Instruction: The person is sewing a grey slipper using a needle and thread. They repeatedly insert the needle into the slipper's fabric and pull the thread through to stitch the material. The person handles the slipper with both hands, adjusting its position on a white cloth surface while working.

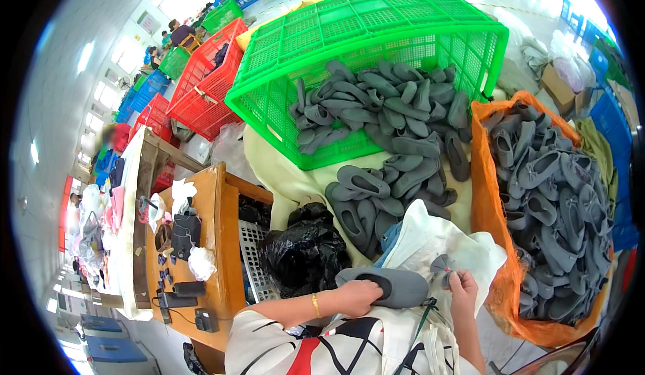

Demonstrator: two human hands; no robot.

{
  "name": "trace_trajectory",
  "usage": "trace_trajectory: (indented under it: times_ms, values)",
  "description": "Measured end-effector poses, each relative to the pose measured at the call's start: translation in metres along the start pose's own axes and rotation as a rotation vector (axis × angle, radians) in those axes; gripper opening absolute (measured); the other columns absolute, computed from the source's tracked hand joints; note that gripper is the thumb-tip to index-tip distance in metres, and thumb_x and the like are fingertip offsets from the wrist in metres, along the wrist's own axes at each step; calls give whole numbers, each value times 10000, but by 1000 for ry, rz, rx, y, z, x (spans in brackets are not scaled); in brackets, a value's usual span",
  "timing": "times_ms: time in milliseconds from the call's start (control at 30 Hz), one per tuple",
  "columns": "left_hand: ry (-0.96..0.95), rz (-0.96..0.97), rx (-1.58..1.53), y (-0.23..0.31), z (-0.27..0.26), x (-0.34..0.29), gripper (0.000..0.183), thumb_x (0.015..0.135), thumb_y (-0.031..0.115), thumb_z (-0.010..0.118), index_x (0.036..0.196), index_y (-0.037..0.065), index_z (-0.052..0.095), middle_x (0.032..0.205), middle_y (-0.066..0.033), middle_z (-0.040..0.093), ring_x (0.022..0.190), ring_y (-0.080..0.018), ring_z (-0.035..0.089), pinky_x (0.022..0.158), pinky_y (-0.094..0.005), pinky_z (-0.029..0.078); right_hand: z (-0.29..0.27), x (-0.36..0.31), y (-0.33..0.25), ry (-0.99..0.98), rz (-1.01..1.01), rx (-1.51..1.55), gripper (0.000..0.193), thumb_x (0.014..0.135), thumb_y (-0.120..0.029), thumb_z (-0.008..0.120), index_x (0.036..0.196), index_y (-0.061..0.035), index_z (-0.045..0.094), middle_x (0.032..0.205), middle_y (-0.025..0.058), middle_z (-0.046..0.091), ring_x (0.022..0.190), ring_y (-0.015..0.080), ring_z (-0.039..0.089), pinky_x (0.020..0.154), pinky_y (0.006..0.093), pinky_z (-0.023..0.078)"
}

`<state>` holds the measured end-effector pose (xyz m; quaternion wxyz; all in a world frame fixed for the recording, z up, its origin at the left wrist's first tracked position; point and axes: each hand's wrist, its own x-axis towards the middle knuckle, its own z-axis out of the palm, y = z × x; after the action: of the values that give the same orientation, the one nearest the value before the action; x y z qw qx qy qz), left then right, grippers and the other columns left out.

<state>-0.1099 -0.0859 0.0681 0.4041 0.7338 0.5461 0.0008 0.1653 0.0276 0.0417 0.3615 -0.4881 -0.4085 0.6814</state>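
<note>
A grey fabric slipper (407,289) lies sideways in front of my body. My left hand (357,298) grips it at its opening, with the fingertips tucked inside. To the right, my right hand (463,286) is closed in a pinch at the edge of a small grey bow (441,265) with a reddish spot at its middle. White cloth (430,232) spreads beneath the slipper and the bow. A dark green cord (424,321) hangs over my apron, just below the slipper's toe.
Ahead, a tipped green crate (366,32) spills grey slippers (396,106) onto pale cloth. At right stands an orange sack (497,240) full of bow-trimmed slippers (557,200). A black plastic bag (306,244) and a wooden table (225,254) with small items are at left.
</note>
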Motion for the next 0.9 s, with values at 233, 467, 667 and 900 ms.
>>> trace_trajectory:
  times_ms: [233,467,667,900]
  values:
    - [189,-88,-1199,11,45,53,200,850,60,693,961,62,526,853,53,502,767,-70,454,697,-246,439,-11,-6,6,27,3,-174,194,952,-156,627,1045,14,636,901,31,641,809,109,606,750,268,512]
    - [390,-23,-1854,46,28,68,479,870,-33,604,1330,-4,474,1340,-110,541,1270,-207,484,1111,-310,339,5,-14,10,44,31,-41,186,983,-162,592,1034,11,639,873,2,610,789,82,570,709,252,474]
    - [482,-208,-1827,45,37,78,270,942,45,627,1200,37,549,1171,-67,616,1078,-160,591,964,-296,466,37,-12,20,-222,-230,-463,168,948,-178,625,997,-19,652,835,63,626,790,197,615,696,321,486]
    - [652,-422,-1895,32,43,91,212,945,90,657,1138,27,595,1052,-50,661,945,-136,636,868,-297,525,10,-28,14,-188,-122,-474,175,937,-207,648,974,-37,662,830,61,633,742,201,602,679,332,490]
